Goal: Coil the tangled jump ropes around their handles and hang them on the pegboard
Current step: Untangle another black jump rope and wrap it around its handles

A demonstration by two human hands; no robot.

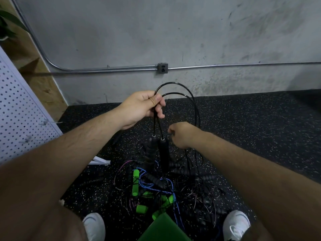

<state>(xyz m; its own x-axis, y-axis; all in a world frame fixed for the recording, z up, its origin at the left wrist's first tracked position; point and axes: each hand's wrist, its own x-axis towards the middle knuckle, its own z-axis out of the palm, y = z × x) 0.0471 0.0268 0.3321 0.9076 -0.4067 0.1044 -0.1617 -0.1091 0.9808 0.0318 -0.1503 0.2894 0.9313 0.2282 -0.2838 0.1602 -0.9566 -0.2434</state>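
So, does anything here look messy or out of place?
Yes. A tangled pile of jump ropes lies on the floor by the shoes, cords crossing over green handles. The left hand grips one black rope.

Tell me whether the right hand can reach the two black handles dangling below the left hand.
Probably yes. The right hand hovers right beside the black handles, with nothing between them; the left hand holds the rope above.

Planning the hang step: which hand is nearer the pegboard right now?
Left. The left hand pinches the black rope's cords right of the pegboard; the right hand sits farther right, past the hanging black handles.
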